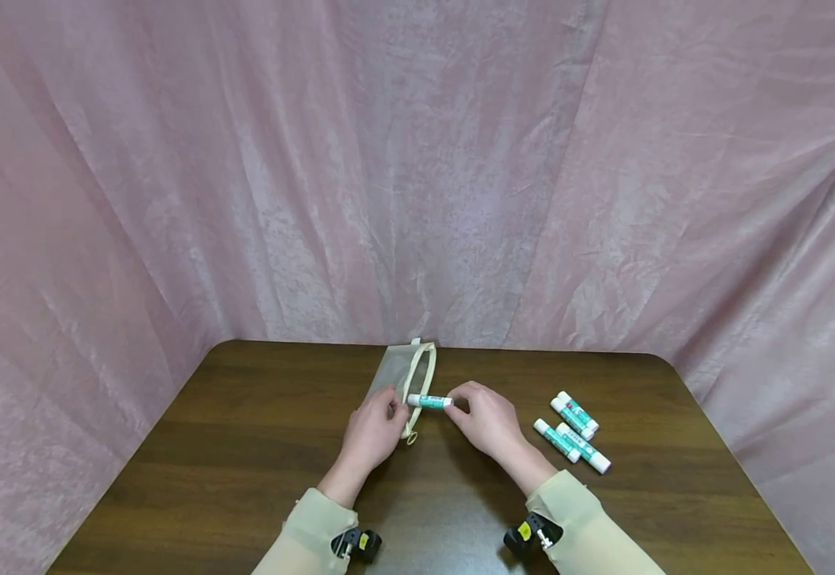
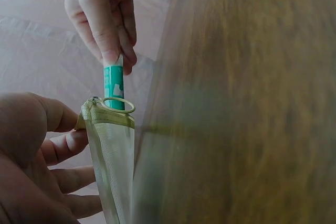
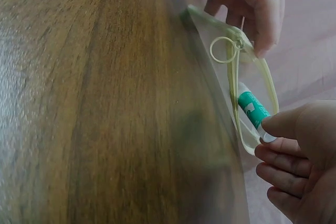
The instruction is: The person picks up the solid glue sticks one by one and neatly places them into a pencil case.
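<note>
A green-and-white tube (image 1: 429,401) sits at the mouth of a pale mesh pouch (image 1: 392,369), lying almost level and aimed at 9 o'clock, taking 12 as straight away from the person in the head view. In the right wrist view its leading white end is between the two zip edges (image 3: 269,82); how deep it reaches I cannot tell. The pouch stretches from there towards 11 o'clock, with the ring (image 3: 211,50) of its zip pull hanging at the near corner, about 7 o'clock from the tube.

To do this well, I would keep the opening spread wide, line the tube up with the pouch's length, and push from the back end so that neither zip edge nor ring catches it.

The left hand (image 1: 376,423), at 8 o'clock, pinches the pouch's edge beside the ring between thumb and forefinger, its other fingers loosely spread. The right hand (image 1: 485,415), between 3 and 4 o'clock, closes thumb and fingertips on the tube's rear white end.

Farther out that way on the brown tabletop (image 1: 274,415) lie four similar tubes (image 1: 584,449), in two slanting pairs. A pink curtain (image 1: 417,160) hangs at 12 o'clock.
</note>
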Motion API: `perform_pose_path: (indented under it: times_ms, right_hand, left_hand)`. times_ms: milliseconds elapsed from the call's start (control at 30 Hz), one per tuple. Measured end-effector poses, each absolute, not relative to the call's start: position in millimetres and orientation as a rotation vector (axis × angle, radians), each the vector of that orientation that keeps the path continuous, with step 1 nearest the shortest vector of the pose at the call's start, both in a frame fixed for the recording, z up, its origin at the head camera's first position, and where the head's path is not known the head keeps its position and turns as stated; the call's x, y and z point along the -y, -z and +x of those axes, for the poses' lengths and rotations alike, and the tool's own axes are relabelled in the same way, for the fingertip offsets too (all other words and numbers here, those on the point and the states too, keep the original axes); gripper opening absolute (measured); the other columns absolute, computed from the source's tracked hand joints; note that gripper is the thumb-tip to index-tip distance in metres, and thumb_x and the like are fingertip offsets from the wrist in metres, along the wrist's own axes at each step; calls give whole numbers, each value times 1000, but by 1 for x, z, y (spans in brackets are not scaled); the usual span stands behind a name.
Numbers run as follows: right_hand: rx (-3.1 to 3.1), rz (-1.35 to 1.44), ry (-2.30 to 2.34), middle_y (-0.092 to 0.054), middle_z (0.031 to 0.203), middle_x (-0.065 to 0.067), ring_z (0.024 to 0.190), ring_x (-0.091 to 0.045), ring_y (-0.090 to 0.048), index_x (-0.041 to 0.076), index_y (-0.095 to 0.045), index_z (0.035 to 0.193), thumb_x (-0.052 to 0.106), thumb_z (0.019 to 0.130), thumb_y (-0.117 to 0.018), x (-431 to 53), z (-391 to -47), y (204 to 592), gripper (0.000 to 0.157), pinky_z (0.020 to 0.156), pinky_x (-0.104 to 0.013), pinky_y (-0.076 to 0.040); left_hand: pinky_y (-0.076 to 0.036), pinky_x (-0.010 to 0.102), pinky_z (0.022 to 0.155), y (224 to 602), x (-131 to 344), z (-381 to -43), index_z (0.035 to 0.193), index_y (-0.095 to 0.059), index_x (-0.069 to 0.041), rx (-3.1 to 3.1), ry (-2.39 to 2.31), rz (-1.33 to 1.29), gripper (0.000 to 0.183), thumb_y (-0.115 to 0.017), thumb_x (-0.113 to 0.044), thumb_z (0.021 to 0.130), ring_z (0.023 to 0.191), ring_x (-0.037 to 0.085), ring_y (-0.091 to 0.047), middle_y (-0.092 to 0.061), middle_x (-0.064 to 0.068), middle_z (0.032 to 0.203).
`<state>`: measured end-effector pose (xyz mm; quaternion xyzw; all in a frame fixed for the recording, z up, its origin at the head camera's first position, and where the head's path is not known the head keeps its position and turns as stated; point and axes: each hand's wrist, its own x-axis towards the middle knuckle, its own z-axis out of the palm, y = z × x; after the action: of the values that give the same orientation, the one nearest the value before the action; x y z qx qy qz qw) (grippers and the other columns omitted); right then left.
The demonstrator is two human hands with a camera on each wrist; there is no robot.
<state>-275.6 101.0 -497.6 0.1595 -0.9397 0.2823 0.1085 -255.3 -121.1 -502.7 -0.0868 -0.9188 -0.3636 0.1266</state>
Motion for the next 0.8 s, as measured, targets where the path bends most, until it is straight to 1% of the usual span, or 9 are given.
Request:
perform_pose_path:
  times_ms: [33, 100, 133, 167, 233, 300, 467, 667, 800]
  right_hand:
    - [2765, 478, -831, -78, 114, 0, 110, -26, -75, 17, -82, 106, 23, 100, -81, -99, -276, 497, 9, 88, -52, -60]
    - [2775, 490, -839, -78, 116, -1, 111, -27, -75, 16, -82, 107, 23, 101, -81, -96, -276, 496, 9, 88, -52, -60]
    - [2777, 498, -839, -78, 116, -1, 110, -28, -75, 16, -82, 106, 23, 100, -81, -95, -276, 495, 10, 88, -52, -60]
    - [2782, 499, -838, -78, 117, -1, 111, -28, -75, 16, -82, 107, 23, 100, -81, -94, -276, 494, 10, 88, -52, -60]
    - [2793, 501, -833, -78, 117, -1, 111, -28, -75, 15, -82, 107, 24, 100, -81, -91, -276, 493, 11, 88, -52, -60]
    - [2805, 497, -833, -78, 118, -1, 112, -28, -75, 16, -82, 107, 25, 100, -81, -88, -276, 491, 11, 89, -52, -60]
    - [2810, 524, -835, -78, 118, -2, 113, -28, -75, 15, -82, 107, 24, 100, -81, -83, -277, 493, 12, 90, -52, -60]
    - [2791, 571, -835, -78, 115, -3, 113, -29, -75, 12, -82, 107, 21, 100, -81, -77, -278, 496, 12, 91, -52, -60]
    - [2779, 602, -832, -78, 117, -4, 114, -28, -75, 13, -82, 106, 20, 99, -81, -74, -279, 498, 10, 92, -51, -59]
  left_hand:
    - [-52, 68, 90, 502, 121, -255, 80, -57, -16, 2672, 1057, -251, 22, -65, -13, 100, 99, 33, -70, -72, 11, 104]
    - [-51, 71, 91, 500, 122, -254, 80, -57, -16, 2671, 1053, -251, 22, -65, -13, 99, 103, 34, -70, -72, 13, 106]
    - [-50, 74, 94, 499, 122, -253, 80, -57, -16, 2670, 1056, -251, 21, -66, -13, 99, 112, 37, -71, -74, 16, 116]
    - [-48, 78, 97, 499, 122, -253, 80, -58, -16, 2673, 1058, -247, 21, -66, -14, 99, 120, 39, -70, -74, 18, 126]
    - [-43, 84, 102, 497, 122, -252, 80, -58, -16, 2676, 1059, -244, 21, -66, -14, 99, 135, 44, -64, -69, 23, 142]
    - [-40, 86, 104, 495, 122, -251, 81, -59, -16, 2687, 1071, -239, 20, -65, -14, 100, 141, 45, -60, -66, 25, 147]
    - [-35, 90, 106, 495, 121, -251, 81, -58, -16, 2697, 1090, -238, 20, -63, -13, 100, 143, 45, -58, -65, 25, 150]
    - [-34, 90, 106, 494, 122, -250, 81, -58, -16, 2699, 1097, -232, 21, -64, -13, 101, 144, 44, -58, -64, 24, 150]
    - [-35, 90, 105, 494, 122, -249, 81, -58, -16, 2699, 1087, -233, 21, -64, -13, 101, 137, 41, -63, -69, 19, 143]
